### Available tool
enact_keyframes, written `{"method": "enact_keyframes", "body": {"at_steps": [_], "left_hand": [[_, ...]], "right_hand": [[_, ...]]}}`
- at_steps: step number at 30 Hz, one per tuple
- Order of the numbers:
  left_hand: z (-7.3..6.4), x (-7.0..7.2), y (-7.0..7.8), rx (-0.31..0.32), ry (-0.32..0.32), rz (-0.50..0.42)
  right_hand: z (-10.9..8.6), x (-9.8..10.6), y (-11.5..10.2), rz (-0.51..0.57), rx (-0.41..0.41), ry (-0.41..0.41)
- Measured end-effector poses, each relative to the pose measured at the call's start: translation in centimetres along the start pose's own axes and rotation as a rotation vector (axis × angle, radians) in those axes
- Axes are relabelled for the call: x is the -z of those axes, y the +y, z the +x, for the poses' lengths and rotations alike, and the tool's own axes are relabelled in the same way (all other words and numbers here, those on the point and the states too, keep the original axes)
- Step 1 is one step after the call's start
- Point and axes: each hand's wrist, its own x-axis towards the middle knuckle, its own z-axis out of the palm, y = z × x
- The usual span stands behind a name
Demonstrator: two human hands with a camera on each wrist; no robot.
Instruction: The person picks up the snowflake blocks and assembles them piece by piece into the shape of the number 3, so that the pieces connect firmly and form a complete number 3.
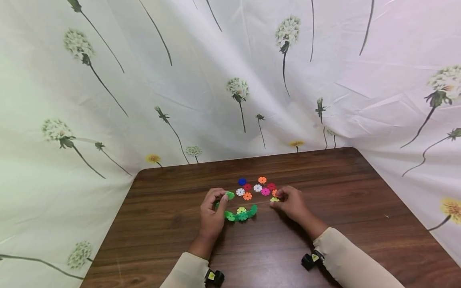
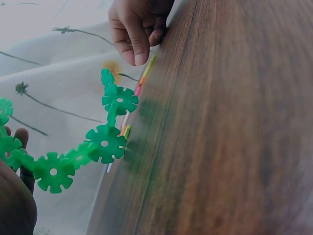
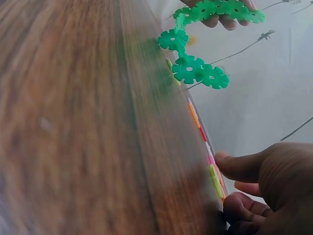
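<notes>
My left hand (image 1: 213,212) grips one end of a curved chain of green flower-shaped interlocking discs (image 2: 55,172), raised off the table. The chain's other end (image 3: 215,77) hangs free toward the right, curving up. At the right of the loose pieces, my right hand (image 1: 293,204) has its thumb and fingertips at opposite edges of a yellow-green flower disc (image 3: 215,181), which is low at the tabletop. An orange disc (image 1: 275,193) beside it is partly hidden by the fingers. Behind the chain lies another yellow-green disc (image 1: 241,210).
Between the hands, loose flower discs lie flat on the brown wooden table (image 1: 165,224): a blue one (image 1: 242,181), white ones (image 1: 257,187), red ones (image 1: 271,186), orange ones (image 1: 262,180) and a pink one (image 1: 265,191). A dandelion-print cloth (image 1: 216,120) hangs behind the table.
</notes>
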Motion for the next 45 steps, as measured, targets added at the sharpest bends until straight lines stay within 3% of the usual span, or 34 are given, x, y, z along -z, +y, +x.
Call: {"method": "enact_keyframes", "body": {"at_steps": [8,17,26,40,45], "left_hand": [[0.0,0.1,-0.1,-0.022,0.006,0.000],[-0.1,0.3,-0.3,0.028,-0.015,-0.015],[-0.1,0.3,-0.5,0.003,-0.019,-0.036],[-0.2,0.4,-0.3,0.057,-0.023,-0.060],[-0.1,0.3,-0.2,0.056,-0.017,-0.078]], "right_hand": [[0.0,-0.2,-0.1,-0.056,-0.010,-0.014],[0.0,-0.2,-0.1,-0.048,-0.045,-0.007],[-0.2,0.0,-0.7,-0.052,-0.068,-0.003],[-0.4,-0.1,-1.1,-0.043,-0.103,0.008],[-0.5,-0.4,-0.8,-0.071,-0.074,0.023]]}}
